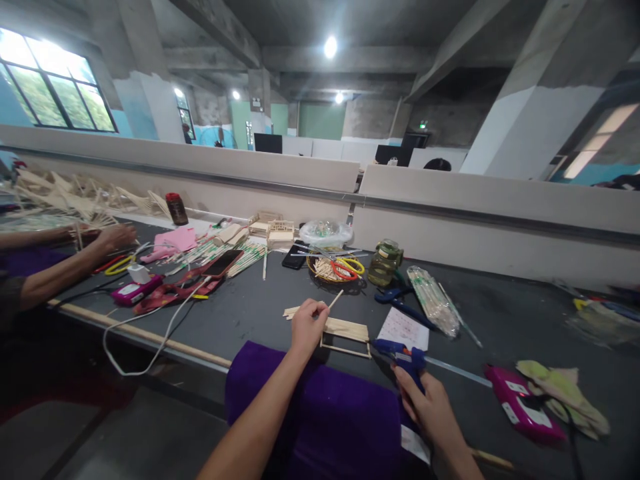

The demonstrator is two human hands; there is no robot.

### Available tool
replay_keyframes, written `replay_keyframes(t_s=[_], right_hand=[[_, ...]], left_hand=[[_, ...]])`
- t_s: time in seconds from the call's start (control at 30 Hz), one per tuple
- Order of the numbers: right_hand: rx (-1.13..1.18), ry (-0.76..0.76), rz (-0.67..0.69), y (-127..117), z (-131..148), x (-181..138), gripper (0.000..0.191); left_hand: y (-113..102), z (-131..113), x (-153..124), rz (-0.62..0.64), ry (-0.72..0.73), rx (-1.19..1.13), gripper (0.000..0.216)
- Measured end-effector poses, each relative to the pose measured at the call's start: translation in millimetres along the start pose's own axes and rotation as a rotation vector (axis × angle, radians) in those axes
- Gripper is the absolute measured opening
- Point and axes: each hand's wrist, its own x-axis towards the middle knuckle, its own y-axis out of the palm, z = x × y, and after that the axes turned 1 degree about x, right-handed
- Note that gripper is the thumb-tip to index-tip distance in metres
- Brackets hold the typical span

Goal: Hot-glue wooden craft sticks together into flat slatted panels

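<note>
My left hand (307, 327) is closed in a pinch, with a thin wooden stick (337, 299) poking out from its fingertips. It rests against the left end of a small frame of wooden sticks (346, 329), whose upper part is a row of sticks laid side by side. More loose sticks (290, 312) lie just behind that hand. My right hand (425, 400) grips a blue glue gun (413, 363), a clear glue stick (457, 371) sticking out of its back. The gun's nozzle points left, at the frame's right corner. Its trigger is hidden by my fingers.
Beyond the frame stands a basket of short sticks and scissors (334, 268), beside a glass jar (385, 262). Blue pliers (403, 303) and a printed paper (404, 328) lie near the gun. A magenta power strip (524, 405) sits right. At left, a co-worker's hands (114, 237) handle sticks.
</note>
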Motion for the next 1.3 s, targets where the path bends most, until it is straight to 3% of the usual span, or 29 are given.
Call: replay_keyframes(t_s=[0.23,0.47,0.83,1.3], right_hand=[[0.011,-0.118,0.168,43.7,32.4,11.8,0.044],[-0.067,-0.127,0.185,81.3,27.1,26.0,0.042],[-0.045,-0.105,0.156,84.7,23.4,28.1,0.044],[-0.106,-0.115,0.158,83.1,24.2,28.0,0.041]], left_hand=[[-6.1,7.8,9.2,-0.166,-0.211,-0.211,0.019],[-8.3,13.9,10.1,-0.205,-0.318,-0.326,0.024],[-10.7,12.0,8.6,-0.181,-0.209,-0.228,0.021],[-9.4,15.4,8.1,-0.165,-0.188,-0.188,0.018]])
